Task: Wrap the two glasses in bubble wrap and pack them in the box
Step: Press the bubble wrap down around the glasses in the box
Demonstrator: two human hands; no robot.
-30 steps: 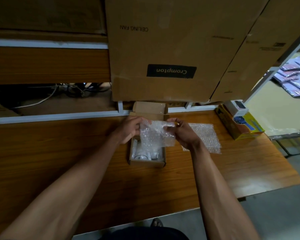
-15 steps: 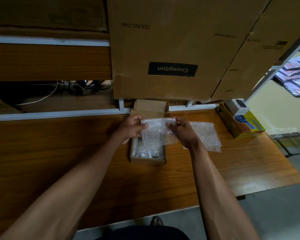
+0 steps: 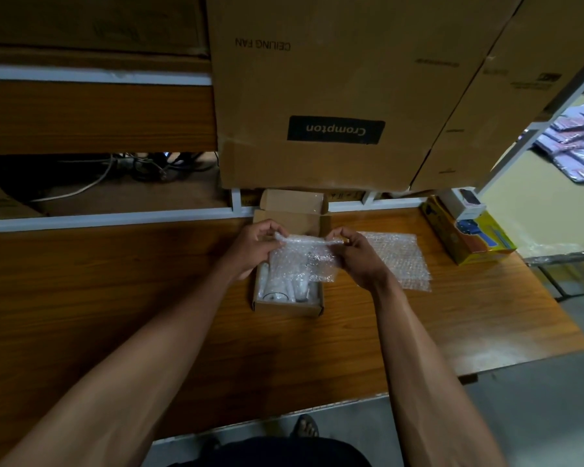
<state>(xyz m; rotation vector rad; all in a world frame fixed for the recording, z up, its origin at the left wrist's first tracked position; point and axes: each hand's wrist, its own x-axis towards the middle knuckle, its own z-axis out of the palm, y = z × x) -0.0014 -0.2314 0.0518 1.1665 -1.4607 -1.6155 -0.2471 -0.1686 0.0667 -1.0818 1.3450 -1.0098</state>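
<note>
Dim wooden table (image 3: 122,298), stacked cartons (image 3: 331,79)

**Colours & patterns, bench**

My bubble wrap sheet (image 3: 300,261): clear-whitish, dotted w/ bubbles. Spare sheet (image 3: 398,261) same. Small box (image 3: 285,306) plain tan. Table (image 3: 115,281) orange-brown wood grain. Big carton (image 3: 334,79) brown, black label w/ tan lettering. Carton at rt (image 3: 469,241) yellow w/ blue.
</note>
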